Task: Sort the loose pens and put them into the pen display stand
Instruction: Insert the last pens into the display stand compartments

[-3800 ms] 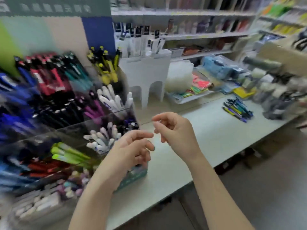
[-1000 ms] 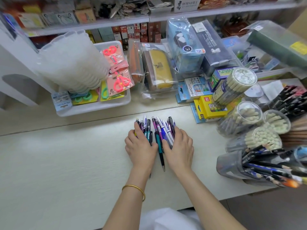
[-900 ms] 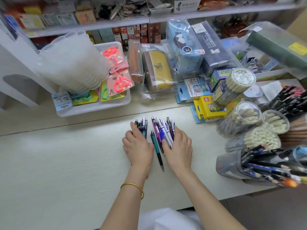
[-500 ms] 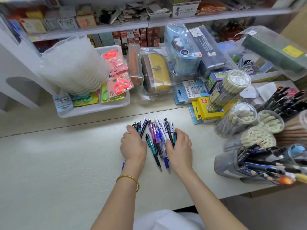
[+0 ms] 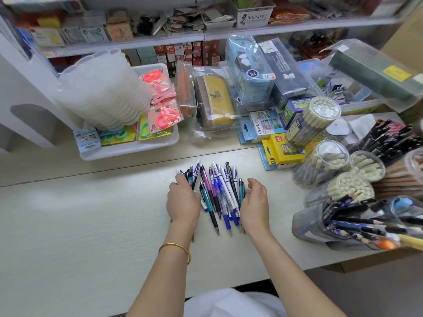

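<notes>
Head view — right hand (image 5: pixel 253 202), flat earlier, now cupped beside pens (image 5: pixel 219 193).

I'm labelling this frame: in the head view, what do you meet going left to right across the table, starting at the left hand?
left hand → pens → right hand → pencil tub

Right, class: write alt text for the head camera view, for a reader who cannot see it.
Two bare hands flank loose pens on a pale table: the left hand curls round a few, the right hand lies open beside the heap. Tubs of pencils sit to the right.
</notes>
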`<state>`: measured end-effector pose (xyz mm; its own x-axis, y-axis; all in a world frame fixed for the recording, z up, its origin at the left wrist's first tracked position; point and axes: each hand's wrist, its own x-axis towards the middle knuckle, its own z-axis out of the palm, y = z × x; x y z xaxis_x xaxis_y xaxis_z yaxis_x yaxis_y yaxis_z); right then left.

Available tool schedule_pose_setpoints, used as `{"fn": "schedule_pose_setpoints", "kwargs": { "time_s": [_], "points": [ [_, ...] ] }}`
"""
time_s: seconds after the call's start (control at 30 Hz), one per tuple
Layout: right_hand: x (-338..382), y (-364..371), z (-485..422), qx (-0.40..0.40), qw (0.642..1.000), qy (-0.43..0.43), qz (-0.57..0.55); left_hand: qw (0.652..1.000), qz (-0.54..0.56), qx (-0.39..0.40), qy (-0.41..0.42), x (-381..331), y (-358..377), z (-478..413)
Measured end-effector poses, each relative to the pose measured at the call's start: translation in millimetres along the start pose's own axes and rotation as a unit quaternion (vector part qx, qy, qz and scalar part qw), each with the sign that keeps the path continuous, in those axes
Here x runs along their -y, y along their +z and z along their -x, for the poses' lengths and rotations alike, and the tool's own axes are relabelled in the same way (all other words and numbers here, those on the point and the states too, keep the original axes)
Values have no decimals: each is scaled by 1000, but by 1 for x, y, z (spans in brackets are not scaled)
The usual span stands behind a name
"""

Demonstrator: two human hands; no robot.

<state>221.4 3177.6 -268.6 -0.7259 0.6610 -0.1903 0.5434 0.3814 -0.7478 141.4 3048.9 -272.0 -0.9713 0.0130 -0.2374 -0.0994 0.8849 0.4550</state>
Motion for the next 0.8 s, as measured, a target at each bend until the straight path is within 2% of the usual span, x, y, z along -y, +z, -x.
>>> {"fn": "schedule_pose_setpoints", "kwargs": {
  "time_s": [0.17, 0.37, 0.57, 0.7, 0.8],
  "points": [
    [-1, -3, 1, -6, 1000, -1, 0, 991, 121, -19, -51, 4, -4, -6],
    [-2, -2, 2, -4, 1000, -4, 4, 997, 45, 0, -55, -10, -2, -6],
    [0, -5, 3, -9, 1000, -13, 18, 995, 76, -7, -62, -6, -7, -6],
    [9, -9, 4, -49, 998, -48, 7, 981, 180, -5, -70, -5, -18, 0],
    [26, -7, 9, -11, 996, -69, -59, 942, 319, -1, -102, -11, -34, 6]
  ]
}}
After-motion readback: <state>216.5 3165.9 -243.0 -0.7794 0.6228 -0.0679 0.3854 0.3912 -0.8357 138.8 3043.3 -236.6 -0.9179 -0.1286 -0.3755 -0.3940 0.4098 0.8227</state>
